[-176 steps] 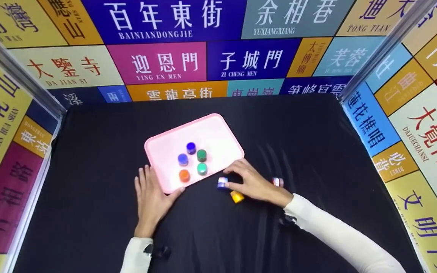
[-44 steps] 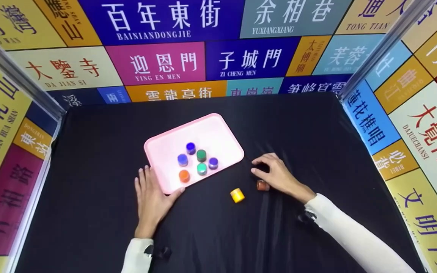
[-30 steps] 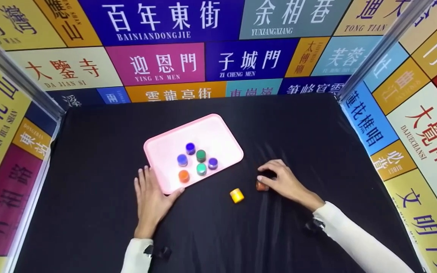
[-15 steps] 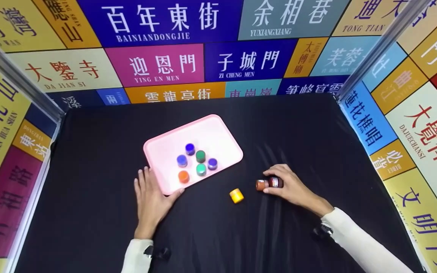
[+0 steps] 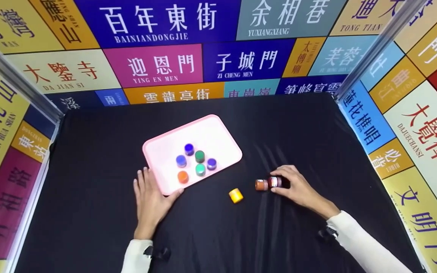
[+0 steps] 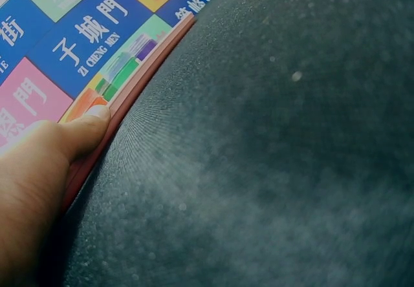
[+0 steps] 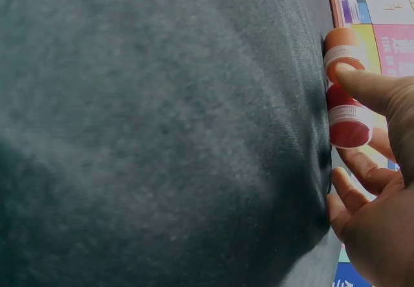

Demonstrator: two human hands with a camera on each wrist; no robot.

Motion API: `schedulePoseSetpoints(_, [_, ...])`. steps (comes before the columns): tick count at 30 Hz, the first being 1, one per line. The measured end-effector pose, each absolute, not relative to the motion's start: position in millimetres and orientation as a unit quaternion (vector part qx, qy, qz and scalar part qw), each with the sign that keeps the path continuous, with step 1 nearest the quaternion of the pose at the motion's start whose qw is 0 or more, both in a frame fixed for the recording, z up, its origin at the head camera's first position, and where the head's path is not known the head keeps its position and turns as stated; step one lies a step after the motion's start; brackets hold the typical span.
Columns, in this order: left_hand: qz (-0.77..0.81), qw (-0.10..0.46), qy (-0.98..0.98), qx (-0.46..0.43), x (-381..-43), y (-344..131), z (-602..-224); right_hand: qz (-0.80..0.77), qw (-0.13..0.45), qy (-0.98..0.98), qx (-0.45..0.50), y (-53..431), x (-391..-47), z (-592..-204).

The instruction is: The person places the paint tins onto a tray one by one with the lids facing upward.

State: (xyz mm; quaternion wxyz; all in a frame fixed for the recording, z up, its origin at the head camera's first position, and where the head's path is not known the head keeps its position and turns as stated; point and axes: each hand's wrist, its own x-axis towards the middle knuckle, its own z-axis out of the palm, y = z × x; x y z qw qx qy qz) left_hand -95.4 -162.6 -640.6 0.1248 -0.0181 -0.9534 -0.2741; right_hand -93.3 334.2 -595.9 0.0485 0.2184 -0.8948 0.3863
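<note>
In the head view my left hand (image 5: 150,203) rests at the near-left corner of the pink tray (image 5: 222,131), fingers straight along the side and thumb at the front rim. The left wrist view has its thumb (image 6: 87,132) touching the rim. On the tray stand several small paint jars, among them an orange one (image 5: 183,176), a dark green one (image 5: 199,156) and a purple one (image 5: 211,163). To the right, my right hand (image 5: 298,189) pinches a red paint jar (image 7: 349,122) lying on its side between thumb and fingers. A brown-orange jar (image 5: 261,185) lies end to end with it.
A yellow jar (image 5: 236,195) lies on the black cloth (image 5: 203,231) between the tray and the right hand. Printed panels with large characters (image 5: 157,64) wall in the back and both sides, with metal posts (image 5: 378,45) at the corners.
A purple jar left the cloth and now stands on the tray. My right hand then moved right, past the brown-orange jar, and took hold of the red one. The left hand stayed put.
</note>
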Motion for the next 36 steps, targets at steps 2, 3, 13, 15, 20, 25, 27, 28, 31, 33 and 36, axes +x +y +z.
schedulePoseSetpoints(2, [-0.276,0.123,-0.953,-0.017,-94.6,-162.6,-640.4,0.386,0.05,-0.896,0.215,334.4,-93.0,-596.3])
schedulePoseSetpoints(3, [-0.276,0.124,-0.953,-0.017,-94.2,-162.6,-640.4,0.386,0.051,-0.896,0.214,334.6,-93.0,-596.5])
schedulePoseSetpoints(13, [-0.275,0.121,-0.954,-0.016,-94.1,-162.0,-638.4,0.389,0.075,-0.887,0.238,337.0,-95.2,-602.2])
schedulePoseSetpoints(15, [-0.274,0.121,-0.954,-0.015,-94.6,-162.3,-638.3,0.388,0.078,-0.887,0.237,336.7,-96.7,-602.2])
schedulePoseSetpoints(20, [-0.274,0.122,-0.954,-0.013,-94.6,-162.4,-637.1,0.387,0.065,-0.894,0.214,335.4,-103.1,-598.5])
schedulePoseSetpoints(25, [-0.274,0.123,-0.954,-0.013,-94.4,-163.0,-638.3,0.39,0.048,-0.899,0.195,333.0,-111.6,-591.5])
schedulePoseSetpoints(27, [-0.275,0.125,-0.953,-0.013,-94.3,-163.4,-639.1,0.39,0.047,-0.899,0.193,331.5,-115.5,-589.6])
schedulePoseSetpoints(28, [-0.275,0.127,-0.953,-0.014,-94.5,-163.7,-639.5,0.39,0.048,-0.899,0.194,330.8,-117.5,-589.1])
schedulePoseSetpoints(31, [-0.275,0.133,-0.952,-0.016,-95.2,-163.9,-640.1,0.391,0.048,-0.898,0.195,328.2,-123.5,-587.8])
schedulePoseSetpoints(33, [-0.274,0.134,-0.952,-0.019,-95.6,-163.6,-640.0,0.389,0.05,-0.899,0.194,326.6,-127.9,-587.3])
schedulePoseSetpoints(36, [-0.272,0.13,-0.953,-0.021,-96.0,-163.2,-639.6,0.39,0.047,-0.901,0.182,323.2,-135.2,-584.9])
